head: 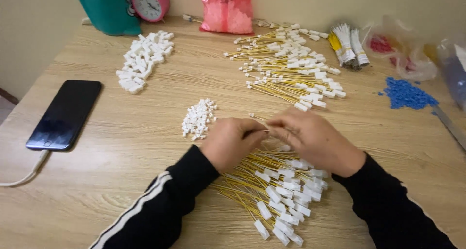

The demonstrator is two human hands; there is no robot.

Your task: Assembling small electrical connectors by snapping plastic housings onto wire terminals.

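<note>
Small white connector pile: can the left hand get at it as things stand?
Probably yes. The small pile lies on bare table just beyond the left hand, with nothing between them; the hand would have to let go of the wire first.

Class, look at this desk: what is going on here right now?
A person in black sleeves has both hands together over a wooden table. The left hand and right hand pinch a thin yellow wire between them, above a pile of yellow wires with white connectors. A small heap of white connector pieces lies just left of the hands, and a larger pile of wired pieces sits further back. A dark phone lies at the left.
</note>
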